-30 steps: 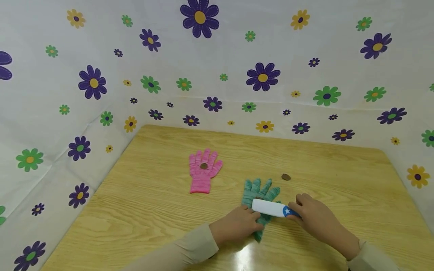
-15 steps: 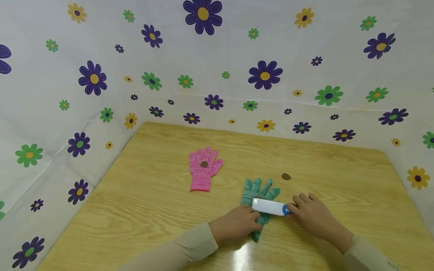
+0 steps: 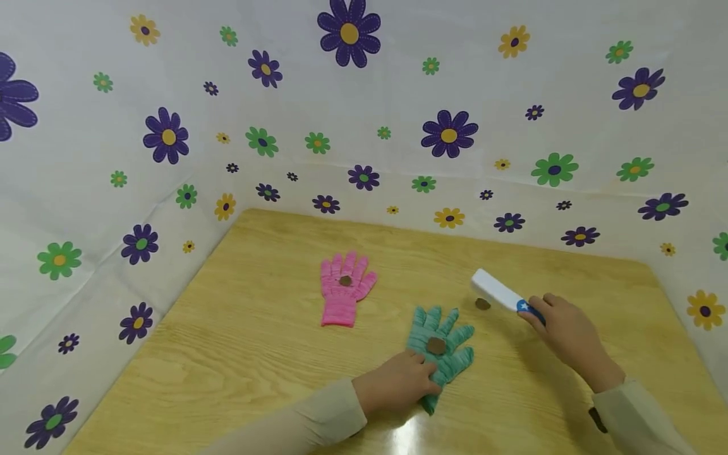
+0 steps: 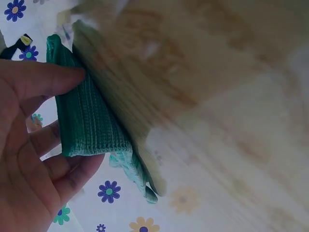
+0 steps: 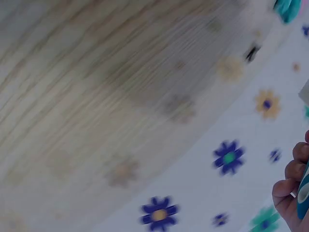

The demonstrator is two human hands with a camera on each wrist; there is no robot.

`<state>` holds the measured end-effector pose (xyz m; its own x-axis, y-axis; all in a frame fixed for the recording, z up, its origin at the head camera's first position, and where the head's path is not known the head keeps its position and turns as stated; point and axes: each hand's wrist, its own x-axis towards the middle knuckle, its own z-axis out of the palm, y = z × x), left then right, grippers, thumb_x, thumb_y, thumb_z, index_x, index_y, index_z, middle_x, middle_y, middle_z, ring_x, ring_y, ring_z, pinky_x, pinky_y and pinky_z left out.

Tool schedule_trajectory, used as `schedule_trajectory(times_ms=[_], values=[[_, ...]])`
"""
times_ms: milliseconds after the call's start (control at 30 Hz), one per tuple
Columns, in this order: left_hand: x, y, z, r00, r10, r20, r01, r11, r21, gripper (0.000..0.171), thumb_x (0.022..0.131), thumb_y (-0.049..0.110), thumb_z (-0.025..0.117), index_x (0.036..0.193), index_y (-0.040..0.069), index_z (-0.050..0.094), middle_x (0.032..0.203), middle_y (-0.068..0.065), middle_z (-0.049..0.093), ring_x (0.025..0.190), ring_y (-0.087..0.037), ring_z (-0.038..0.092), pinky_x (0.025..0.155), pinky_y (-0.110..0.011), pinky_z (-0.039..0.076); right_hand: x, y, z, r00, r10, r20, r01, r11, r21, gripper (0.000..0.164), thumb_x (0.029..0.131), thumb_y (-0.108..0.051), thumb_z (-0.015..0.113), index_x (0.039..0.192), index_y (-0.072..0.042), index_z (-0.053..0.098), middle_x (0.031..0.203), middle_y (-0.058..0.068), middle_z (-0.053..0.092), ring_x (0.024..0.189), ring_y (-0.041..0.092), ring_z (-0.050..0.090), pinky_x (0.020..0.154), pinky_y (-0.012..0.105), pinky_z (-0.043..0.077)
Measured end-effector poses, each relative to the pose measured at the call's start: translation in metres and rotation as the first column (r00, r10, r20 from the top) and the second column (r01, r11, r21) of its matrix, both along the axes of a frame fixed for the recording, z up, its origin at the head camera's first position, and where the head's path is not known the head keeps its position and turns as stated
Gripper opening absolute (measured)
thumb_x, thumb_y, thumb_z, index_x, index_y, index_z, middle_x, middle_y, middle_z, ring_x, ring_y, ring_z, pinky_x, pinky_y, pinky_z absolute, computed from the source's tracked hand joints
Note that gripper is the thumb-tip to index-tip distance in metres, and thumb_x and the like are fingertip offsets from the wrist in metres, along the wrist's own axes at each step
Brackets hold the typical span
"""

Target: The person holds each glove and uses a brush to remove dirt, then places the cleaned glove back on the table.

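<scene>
My left hand (image 3: 398,381) pinches the cuff of a green knitted glove (image 3: 422,330) lying on the table. In the left wrist view the thumb lies over the green cuff (image 4: 94,121), with fingers behind it. A brown, flat patch-like piece (image 3: 436,345) shows on the glove's palm. My right hand (image 3: 571,335) grips the blue, star-marked handle of a tool with a long white flat head (image 3: 497,291). The head hangs over the table beside a small brown piece (image 3: 482,304). Only fingers and part of the blue handle (image 5: 303,198) show in the right wrist view.
Left of the green glove, a pink knitted glove (image 3: 339,303) lies flat, fingers pointing away, with a brown piece (image 3: 345,280) on it. The wood-grain table (image 3: 227,354) meets a white flower-printed cloth (image 3: 318,82) at the back and sides.
My right hand has lifted the white-headed tool off the green glove and carried it right and away from me, uncovering the brown piece. The left hand keeps its hold on the cuff.
</scene>
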<state>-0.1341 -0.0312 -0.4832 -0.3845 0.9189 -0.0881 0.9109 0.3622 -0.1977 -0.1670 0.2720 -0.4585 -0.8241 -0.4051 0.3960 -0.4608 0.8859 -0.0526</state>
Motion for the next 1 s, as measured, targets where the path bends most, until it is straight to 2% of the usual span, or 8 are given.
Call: schedule_trajectory(times_ms=[67,167,233,333,500,733,867,1000], values=[[0.001,-0.001,0.0,1.0,0.001,-0.005,-0.001,1.0,-0.002,0.018,0.082,0.033,0.066,0.099,0.04,0.066,0.086,0.013,0.057,0.075,-0.005,0.051,0.067,-0.018,0.038,0.008,-0.01,0.001,0.994,0.089,-0.058,-0.087,0.996,0.036,0.033,0.092,-0.04,0.052,0.088,-0.009,0.062,0.069,0.0,0.047,0.057,0.007,0.033,0.052,0.024,0.029],[0.001,-0.001,0.004,1.0,0.008,-0.014,-0.008,1.0,-0.006,0.017,0.083,0.032,0.066,0.098,0.04,0.066,0.087,0.013,0.059,0.077,-0.005,0.052,0.068,-0.019,0.039,0.019,-0.028,-0.001,0.967,0.231,-0.109,-0.219,0.969,0.112,0.04,0.094,-0.049,0.043,0.086,-0.014,0.06,0.069,-0.004,0.041,0.059,0.005,0.029,0.053,0.021,0.026],[0.001,0.0,0.006,1.0,0.011,-0.003,-0.011,1.0,-0.003,0.017,0.084,0.032,0.065,0.099,0.039,0.067,0.089,0.013,0.06,0.078,-0.005,0.053,0.068,-0.019,0.039,0.026,-0.038,-0.003,0.959,0.268,-0.091,-0.255,0.958,0.134,0.03,0.09,-0.045,0.053,0.087,-0.016,0.059,0.07,-0.006,0.039,0.061,0.005,0.028,0.055,0.021,0.025],[0.001,0.002,0.007,1.0,0.006,0.013,-0.006,1.0,0.003,0.017,0.086,0.03,0.063,0.101,0.038,0.068,0.092,0.012,0.061,0.081,-0.005,0.055,0.068,-0.019,0.04,0.034,-0.046,-0.006,0.962,0.269,-0.04,-0.26,0.952,0.159,0.023,0.079,-0.037,0.069,0.087,-0.018,0.058,0.071,-0.007,0.04,0.061,0.005,0.029,0.055,0.021,0.027],[0.004,0.004,0.005,0.999,0.005,0.047,-0.006,1.0,0.024,0.015,0.086,0.029,0.063,0.098,0.036,0.068,0.09,0.012,0.06,0.082,-0.005,0.056,0.07,-0.02,0.042,0.04,-0.048,-0.011,0.958,0.277,0.072,-0.285,0.941,0.18,0.024,0.076,-0.034,0.073,0.088,-0.018,0.06,0.073,-0.006,0.047,0.06,0.005,0.036,0.054,0.023,0.031],[0.006,0.006,0.008,0.995,0.022,0.092,-0.025,0.999,0.03,0.011,0.086,0.031,0.063,0.096,0.035,0.068,0.086,0.011,0.058,0.076,-0.006,0.051,0.07,-0.02,0.04,0.021,-0.044,-0.005,0.953,0.222,0.205,-0.258,0.952,0.165,0.021,0.081,-0.035,0.069,0.089,-0.017,0.06,0.07,-0.008,0.046,0.059,0.004,0.035,0.054,0.022,0.031],[0.006,0.007,0.009,0.997,0.033,0.07,-0.035,0.999,0.019,0.012,0.087,0.033,0.062,0.097,0.036,0.068,0.087,0.012,0.06,0.078,-0.006,0.054,0.07,-0.019,0.039,0.007,-0.041,-0.005,0.944,0.207,0.257,-0.245,0.962,0.122,0.02,0.083,-0.033,0.067,0.09,-0.015,0.062,0.069,-0.006,0.047,0.057,0.004,0.033,0.053,0.021,0.029],[0.007,0.009,0.007,0.998,0.042,0.045,-0.043,0.999,0.015,0.014,0.087,0.032,0.062,0.098,0.037,0.068,0.087,0.012,0.061,0.078,-0.006,0.054,0.069,-0.019,0.037,-0.006,-0.036,-0.006,0.945,0.144,0.295,-0.171,0.983,0.065,0.02,0.084,-0.031,0.065,0.093,-0.013,0.064,0.071,-0.005,0.053,0.056,0.004,0.037,0.053,0.022,0.033]])
